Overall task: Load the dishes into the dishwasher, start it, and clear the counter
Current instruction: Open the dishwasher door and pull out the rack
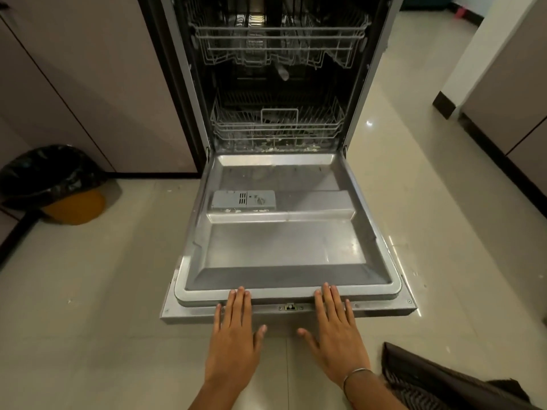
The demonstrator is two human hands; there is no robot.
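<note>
- both hands flat, fingers spread: left hand and right hand rest on the near edge of the door
- door's fully down, racks look empty

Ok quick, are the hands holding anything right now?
Left hand: open, fingers flat on the front edge of the dishwasher door, holding nothing.
Right hand: open, flat on the same edge, holding nothing.

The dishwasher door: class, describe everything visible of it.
The grey, metal-looking dishwasher door is fully open, lying about level, hinged at its far edge. Its inner panel has a raised ledge, a grey plastic detergent dispenser on the left, and a small latch mid front edge. The left hand and right hand rest flat, fingers straight, on that front edge.
</note>
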